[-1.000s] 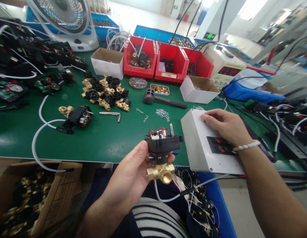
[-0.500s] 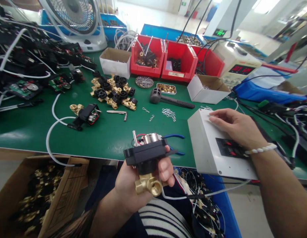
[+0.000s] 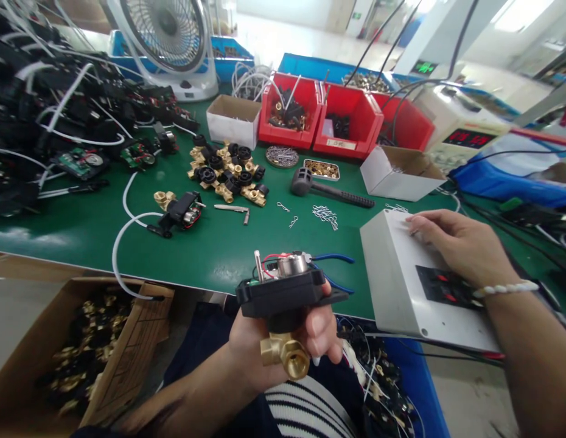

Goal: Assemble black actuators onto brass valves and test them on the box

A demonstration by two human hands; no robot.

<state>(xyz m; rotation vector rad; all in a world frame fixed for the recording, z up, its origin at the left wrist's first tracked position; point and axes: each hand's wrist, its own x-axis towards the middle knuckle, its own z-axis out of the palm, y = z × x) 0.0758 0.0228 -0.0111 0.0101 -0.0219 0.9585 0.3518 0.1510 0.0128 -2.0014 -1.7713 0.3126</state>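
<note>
In my left hand [image 3: 265, 347] is a motorised brass valve [image 3: 283, 298], gripped under its black housing. A silver motor, red wires and an upright metal pin show on top; the brass ports face me. Blue-handled pliers [image 3: 335, 258] lie on the table just behind it. My right hand [image 3: 461, 243] rests on a grey metal control box [image 3: 392, 274], thumb and fingertips drawn together at its far end. Whatever is under those fingertips is too small to make out. A similar valve unit [image 3: 185, 210] with a white cable lies on the left of the table.
Brass fittings [image 3: 228, 170], a black mallet [image 3: 328, 188], a hex-type tool [image 3: 232, 210] and spring clips [image 3: 325, 214] lie on the green table [image 3: 196, 255]. Red bins [image 3: 347, 121], a fan [image 3: 168, 42] and a power supply [image 3: 465, 121] stand behind. A carton [image 3: 128, 359] sits below left.
The view has shifted, so everything on the table appears further right. My left hand still holds the valve, slightly lower in view. The right thumb and fingertips have come closer together on the box.
</note>
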